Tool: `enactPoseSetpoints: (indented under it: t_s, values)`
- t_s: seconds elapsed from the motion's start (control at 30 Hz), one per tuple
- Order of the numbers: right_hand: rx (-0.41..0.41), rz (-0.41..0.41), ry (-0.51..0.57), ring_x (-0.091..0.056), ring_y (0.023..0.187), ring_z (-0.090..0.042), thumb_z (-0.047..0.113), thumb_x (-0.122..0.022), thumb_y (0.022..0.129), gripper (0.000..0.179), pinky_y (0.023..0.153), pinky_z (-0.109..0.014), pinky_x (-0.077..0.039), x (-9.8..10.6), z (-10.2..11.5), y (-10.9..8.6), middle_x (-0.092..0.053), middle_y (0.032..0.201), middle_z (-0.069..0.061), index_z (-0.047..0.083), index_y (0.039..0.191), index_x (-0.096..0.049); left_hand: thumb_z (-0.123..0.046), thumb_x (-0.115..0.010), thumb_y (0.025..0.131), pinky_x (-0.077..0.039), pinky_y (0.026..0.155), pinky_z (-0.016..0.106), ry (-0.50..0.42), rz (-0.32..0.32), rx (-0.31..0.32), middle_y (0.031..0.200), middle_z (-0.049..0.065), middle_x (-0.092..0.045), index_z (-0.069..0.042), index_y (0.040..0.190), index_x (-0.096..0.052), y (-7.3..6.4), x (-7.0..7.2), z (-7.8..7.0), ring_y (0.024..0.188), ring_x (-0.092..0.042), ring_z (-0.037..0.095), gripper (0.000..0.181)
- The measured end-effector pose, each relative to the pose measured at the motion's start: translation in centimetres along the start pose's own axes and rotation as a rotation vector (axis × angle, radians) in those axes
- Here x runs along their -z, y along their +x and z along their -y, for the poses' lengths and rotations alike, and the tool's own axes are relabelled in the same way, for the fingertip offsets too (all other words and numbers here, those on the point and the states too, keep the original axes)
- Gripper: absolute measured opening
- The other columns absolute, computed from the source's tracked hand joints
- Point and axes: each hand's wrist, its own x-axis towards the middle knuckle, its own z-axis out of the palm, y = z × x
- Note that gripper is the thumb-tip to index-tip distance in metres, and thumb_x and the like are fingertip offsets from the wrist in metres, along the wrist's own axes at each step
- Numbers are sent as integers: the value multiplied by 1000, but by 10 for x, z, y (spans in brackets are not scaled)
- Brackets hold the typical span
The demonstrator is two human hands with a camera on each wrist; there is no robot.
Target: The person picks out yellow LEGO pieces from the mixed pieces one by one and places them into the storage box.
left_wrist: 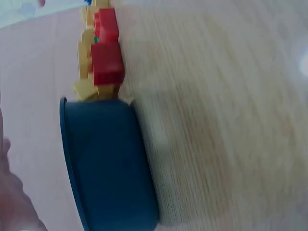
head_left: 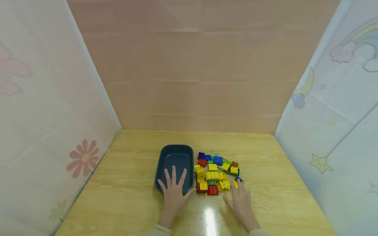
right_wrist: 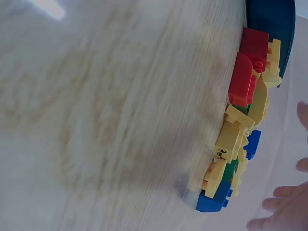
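Note:
My left hand (head_left: 174,196), fingers spread straight, is over the near end of a dark blue plastic tub (head_left: 191,157). In the left wrist view the hand (left_wrist: 17,199) appears apart from the tub's rim (left_wrist: 72,163). Just right of the tub lies a pile of toy building bricks, among them a red brick (head_left: 213,190), a long yellow brick (head_left: 212,176) and a blue brick (head_left: 218,160). My right hand (head_left: 242,205) hovers at the pile's near right edge, its fingers extended beside a yellow brick (head_left: 235,184). In the right wrist view that hand (right_wrist: 288,207) holds nothing.
The bricks sit on a light wood-grain table (head_left: 133,183). Beyond it stands a plain brownish back panel (head_left: 195,65). Pale walls with printed flowers (head_left: 84,158) on the left and stars (head_left: 321,164) on the right flank the table.

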Motion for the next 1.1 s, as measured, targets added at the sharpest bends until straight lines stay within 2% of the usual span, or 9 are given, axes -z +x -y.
enactPoseSetpoints:
  t_s: [0.17,0.33,0.4,0.53,0.63,0.8,0.93,1.03,1.1]
  values:
    - [5,-57,74,-47,104,-42,15,-66,80,51,81,-53,-42,-3,0,7,-47,115,-27,-9,122,-47,-45,-63,78,-14,92,68,-133,-121,130,144,22,-15,-17,141,-28,9,3,21,127,-6,49,77]
    - [-72,-9,143,-54,88,-29,11,-65,81,42,73,-41,-48,-6,1,13,-54,97,-15,-9,115,-52,-15,-72,74,-25,93,61,-291,-225,280,134,31,-28,2,135,-32,16,1,45,122,-21,52,75]
    - [-95,13,170,-56,82,-26,9,-64,81,39,69,-38,-49,-8,0,16,-55,93,-14,-9,113,-53,-7,-70,74,-27,94,57,-365,-231,342,132,33,-31,8,133,-33,18,-1,52,121,-26,50,71]
    - [-118,27,223,-57,76,-24,7,-64,80,33,64,-35,-50,-15,-1,20,-56,89,-14,-9,108,-56,5,-62,76,-33,93,52,-469,-197,461,130,33,-35,14,129,-33,21,-8,62,118,-35,46,61]
    - [-126,27,257,-58,77,-26,5,-63,80,30,64,-33,-51,-19,-2,24,-57,89,-15,-8,106,-57,10,-56,77,-37,90,51,-500,-161,525,125,35,-40,17,125,-36,23,-13,66,113,-39,46,53]
    - [-143,49,295,-60,76,-27,3,-62,81,28,61,-33,-52,-23,0,30,-58,90,-18,-10,105,-57,14,-49,78,-44,81,51,-501,-149,558,116,37,-45,19,121,-41,24,-18,69,105,-46,47,44]
    - [-151,48,310,-58,77,-25,2,-62,80,27,62,-33,-51,-27,0,34,-58,89,-16,-10,104,-58,17,-46,75,-49,58,39,-488,-161,560,112,37,-48,19,119,-43,24,-21,71,78,-58,35,44]
    - [-154,42,309,-58,75,-24,1,-63,79,25,61,-32,-51,-30,0,36,-57,86,-14,-9,101,-59,19,-45,73,-36,43,30,-492,-166,566,103,37,-53,19,118,-44,24,-22,70,53,-45,21,46]
    - [-158,43,311,-58,74,-24,0,-62,79,23,59,-30,-51,-32,0,38,-57,85,-14,-10,99,-60,20,-44,72,-30,40,25,-487,-171,568,91,36,-57,19,118,-44,24,-23,70,47,-37,15,47]
